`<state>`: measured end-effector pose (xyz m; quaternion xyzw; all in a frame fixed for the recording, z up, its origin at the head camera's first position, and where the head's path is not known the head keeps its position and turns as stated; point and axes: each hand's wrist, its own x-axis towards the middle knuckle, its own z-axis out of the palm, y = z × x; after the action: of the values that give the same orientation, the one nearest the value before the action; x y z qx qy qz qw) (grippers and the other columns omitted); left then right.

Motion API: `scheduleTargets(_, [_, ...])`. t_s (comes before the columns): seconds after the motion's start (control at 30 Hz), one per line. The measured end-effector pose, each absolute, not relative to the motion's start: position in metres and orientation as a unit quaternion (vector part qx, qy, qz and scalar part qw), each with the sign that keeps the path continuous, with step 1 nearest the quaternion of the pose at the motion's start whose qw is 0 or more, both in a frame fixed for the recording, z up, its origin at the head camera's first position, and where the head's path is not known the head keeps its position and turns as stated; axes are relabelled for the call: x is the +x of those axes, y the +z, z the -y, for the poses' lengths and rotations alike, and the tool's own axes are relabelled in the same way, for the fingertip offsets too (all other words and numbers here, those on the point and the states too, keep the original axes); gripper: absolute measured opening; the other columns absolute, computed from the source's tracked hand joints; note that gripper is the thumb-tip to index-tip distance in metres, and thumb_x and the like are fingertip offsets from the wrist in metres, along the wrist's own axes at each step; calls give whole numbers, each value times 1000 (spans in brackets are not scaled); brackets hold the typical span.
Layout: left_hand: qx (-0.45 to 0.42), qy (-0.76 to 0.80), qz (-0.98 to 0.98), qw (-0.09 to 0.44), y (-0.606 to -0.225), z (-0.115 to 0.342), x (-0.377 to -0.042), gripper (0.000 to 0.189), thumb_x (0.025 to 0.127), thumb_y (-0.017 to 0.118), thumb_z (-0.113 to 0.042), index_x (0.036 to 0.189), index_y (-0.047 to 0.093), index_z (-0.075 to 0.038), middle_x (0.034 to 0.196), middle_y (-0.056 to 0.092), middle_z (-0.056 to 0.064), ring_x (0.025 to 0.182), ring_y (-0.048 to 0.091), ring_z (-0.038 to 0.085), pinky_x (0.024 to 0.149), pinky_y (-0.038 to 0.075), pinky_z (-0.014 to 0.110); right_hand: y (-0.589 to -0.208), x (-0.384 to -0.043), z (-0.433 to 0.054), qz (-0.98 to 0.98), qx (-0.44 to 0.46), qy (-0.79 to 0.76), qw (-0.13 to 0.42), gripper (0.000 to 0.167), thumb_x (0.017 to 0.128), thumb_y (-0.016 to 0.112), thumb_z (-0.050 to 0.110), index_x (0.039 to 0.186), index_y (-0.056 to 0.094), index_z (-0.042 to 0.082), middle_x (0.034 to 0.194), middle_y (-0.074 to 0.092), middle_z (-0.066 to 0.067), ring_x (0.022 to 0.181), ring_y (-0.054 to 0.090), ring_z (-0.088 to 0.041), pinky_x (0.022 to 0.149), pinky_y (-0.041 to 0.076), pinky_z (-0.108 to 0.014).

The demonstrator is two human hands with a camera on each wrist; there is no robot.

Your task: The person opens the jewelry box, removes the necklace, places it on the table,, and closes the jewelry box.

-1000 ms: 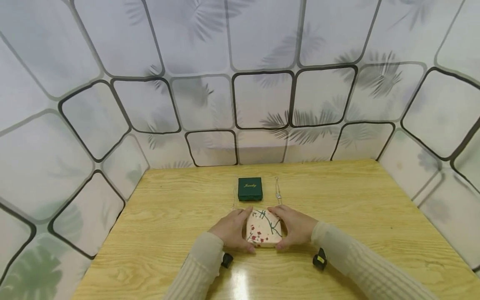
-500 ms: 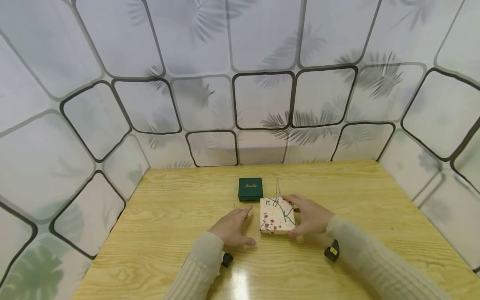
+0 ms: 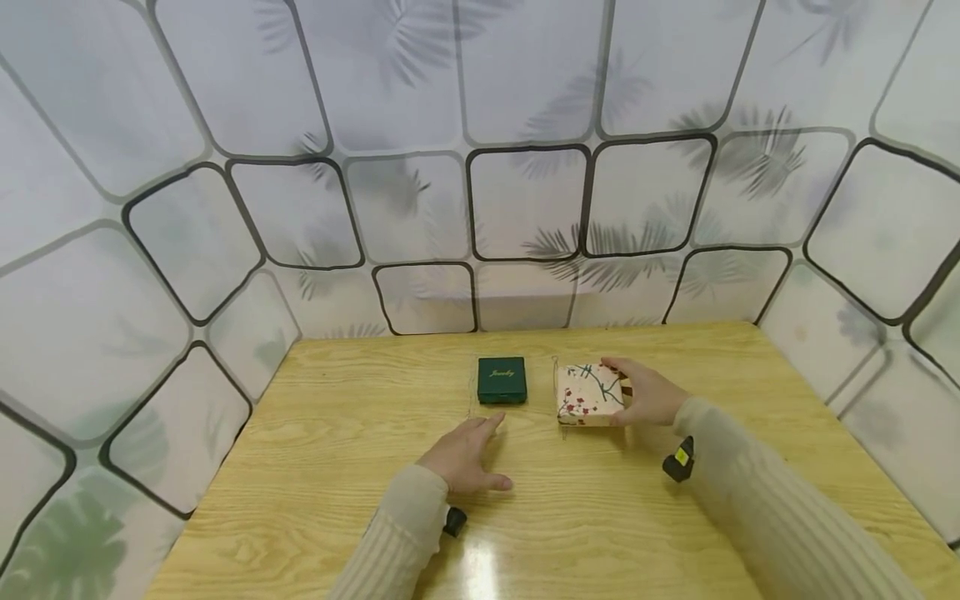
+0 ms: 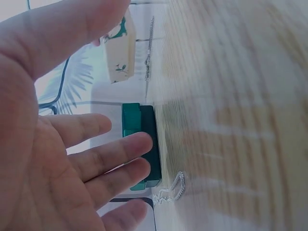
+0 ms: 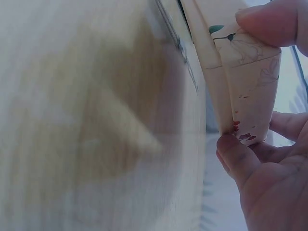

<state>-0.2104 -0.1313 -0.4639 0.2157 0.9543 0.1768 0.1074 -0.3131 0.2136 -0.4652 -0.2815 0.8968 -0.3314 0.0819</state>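
My right hand grips a cream box with red blossoms and green branches by its right side, thumb at the near edge and fingers at the far edge. In the left wrist view a gap shows between this floral box and the table. A thin silver chain lies partly hidden beneath it. My left hand is held with fingers spread and nothing in them, just in front of a dark green box with gold lettering reading "Jewelry". A second silver chain lies left of the green box.
The wooden table reaches back to a pale curtain with rounded grid lines and leaf prints, which also closes in both sides. Small black cameras are strapped under both wrists.
My right hand has carried the floral box away from my left hand, to the right and farther back, over the right chain. My left hand has let go of the box and stays in place.
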Motion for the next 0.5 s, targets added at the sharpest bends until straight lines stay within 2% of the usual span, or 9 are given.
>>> scheduleTargets(0.1, [218,171,-956,97,-465,131,-211,104,75,74,-58,154,23,-14,151,34,12,137,34,30,108,34,45,-467,-325,-221,-895,-263,-349,94,102,71,82,18,150,21,-3,149,30,-24,130,36,-43,102,38,-53])
scheduleTargets(0.3, [213,165,-960,81,-465,131,-211,104,75,73,-61,154,25,-14,156,24,11,142,22,30,111,27,48,-469,-347,-230,-891,-255,-359,111,100,71,78,16,149,19,-8,149,26,-30,128,37,-48,101,38,-55])
scheduleTargets(0.5, [214,159,-961,71,-464,132,-212,102,75,72,-62,153,27,-13,156,22,11,144,18,32,113,22,50,-468,-363,-231,-901,-253,-330,123,99,70,75,13,148,19,-10,148,27,-31,128,36,-48,101,36,-58])
